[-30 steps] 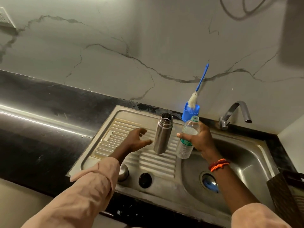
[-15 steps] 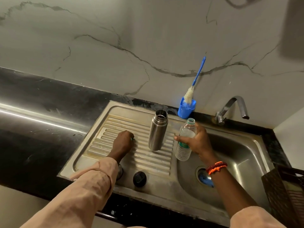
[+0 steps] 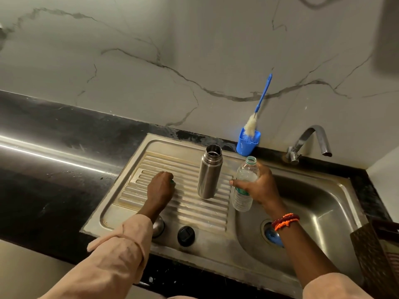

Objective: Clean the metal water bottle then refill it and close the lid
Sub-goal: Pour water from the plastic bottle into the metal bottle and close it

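No readable text; plastic bottle [image 3: 243,186] label illegible.

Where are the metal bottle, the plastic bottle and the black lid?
metal bottle [image 3: 209,175], head view, middle of its steel body.
plastic bottle [image 3: 241,200], head view, lower clear wall.
black lid [image 3: 186,236], head view, its top face.

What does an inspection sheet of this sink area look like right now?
Surface: steel sink drainboard, ribbed; black counter around it.
Job's things: open silver metal water bottle upright on the drainboard; clear plastic bottle, uncapped; round black lid and rounded steel cap at the front rim.
Clutter: blue-handled bottle brush in a blue holder.
Hands: left hand curled over something small and green; right hand grips the plastic bottle.
Cables: nothing seen.
Surroundings: marble wall, steel tap, brown basket.
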